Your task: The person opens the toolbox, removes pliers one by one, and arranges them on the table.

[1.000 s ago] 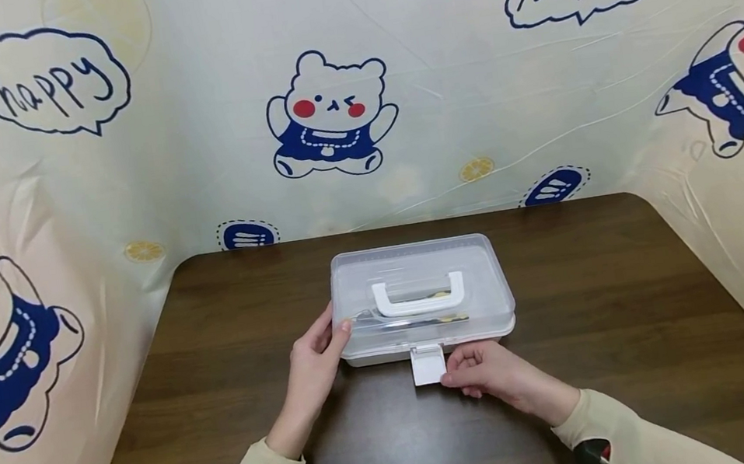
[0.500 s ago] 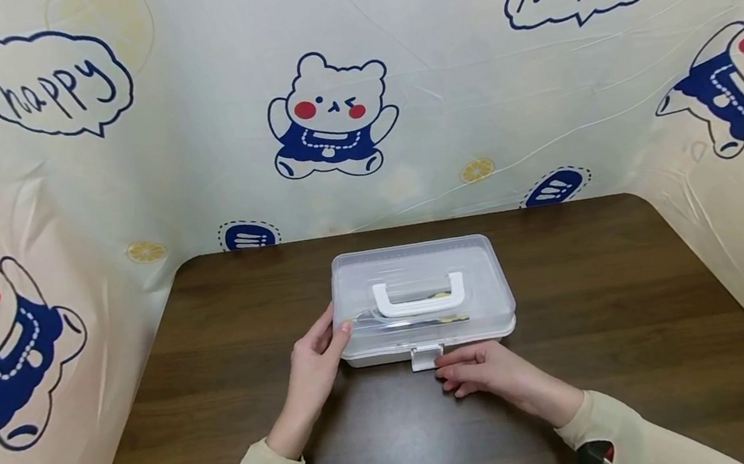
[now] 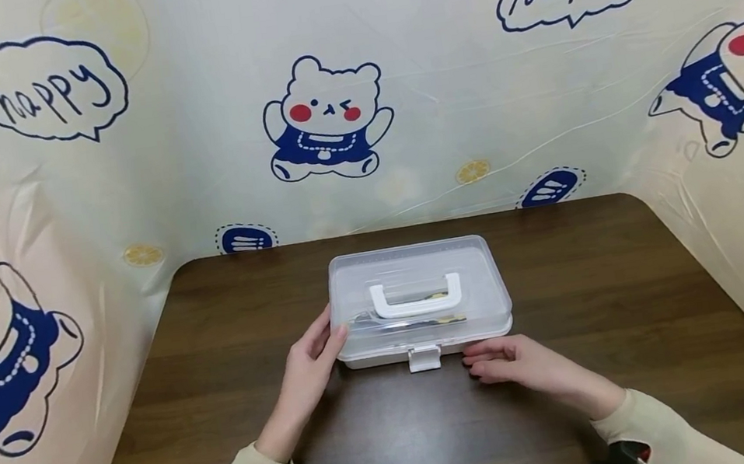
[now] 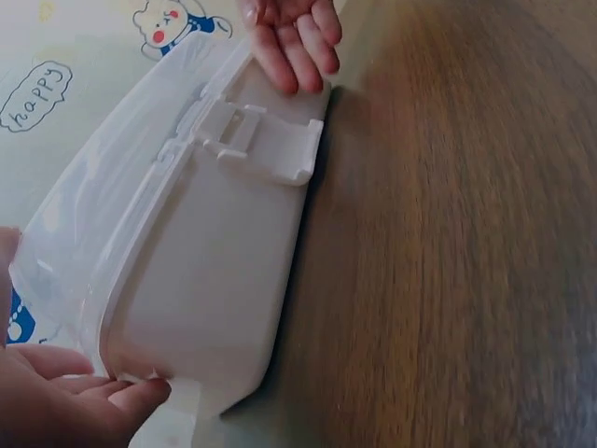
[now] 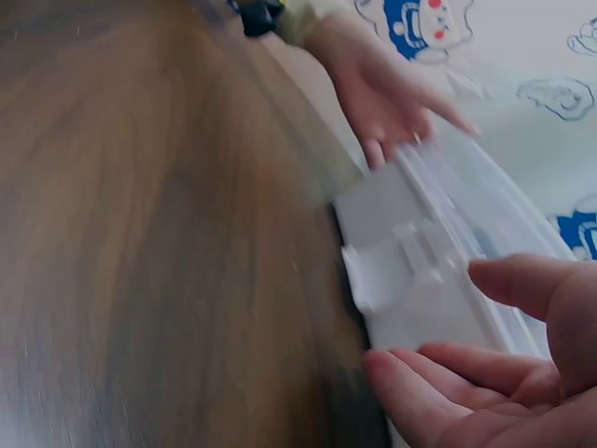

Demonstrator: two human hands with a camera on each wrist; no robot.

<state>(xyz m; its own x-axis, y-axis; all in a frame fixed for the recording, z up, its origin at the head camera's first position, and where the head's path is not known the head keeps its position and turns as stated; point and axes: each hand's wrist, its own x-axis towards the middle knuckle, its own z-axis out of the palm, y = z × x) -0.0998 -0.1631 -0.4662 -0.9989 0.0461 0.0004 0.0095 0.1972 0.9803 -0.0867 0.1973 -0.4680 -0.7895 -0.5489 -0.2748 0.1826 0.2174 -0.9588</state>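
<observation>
Since the earlier frame, the right hand [image 3: 527, 364] has moved off the latch [image 3: 425, 359] toward the right, fingers loosely extended, pinching nothing. At centre frame, the left hand [image 3: 308, 367] grips the box [image 4: 210, 252]. Its latch looks undone, so lifting by the handle [image 3: 417, 307] could spill the contents.

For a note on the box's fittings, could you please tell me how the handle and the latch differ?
The handle is an open U-shaped bar; the latch is a broad tab. The handle sits on the lid, while the latch juts from the front of the box. The handle is wider than the latch. Both are white.
</observation>
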